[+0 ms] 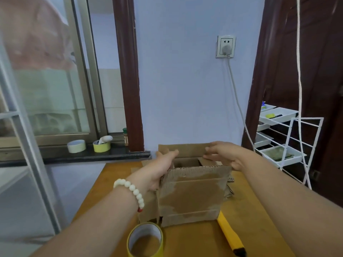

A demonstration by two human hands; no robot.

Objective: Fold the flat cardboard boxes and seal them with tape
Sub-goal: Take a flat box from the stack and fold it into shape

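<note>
The cardboard box (191,195) is standing upright on the wooden table (259,229), its top flaps not yet closed. The left flap is being pressed by the left hand (161,166), fingers held straight. The right hand (224,154) is being laid across the far right flap, fingers loosely bent; a pinch cannot be confirmed. Uneven folding is likely to skew the walls and leave the seam gaping. The box may also be pushed against the tape roll (144,240) or the yellow utility knife (230,236), both lying just beside its near corners.
</note>
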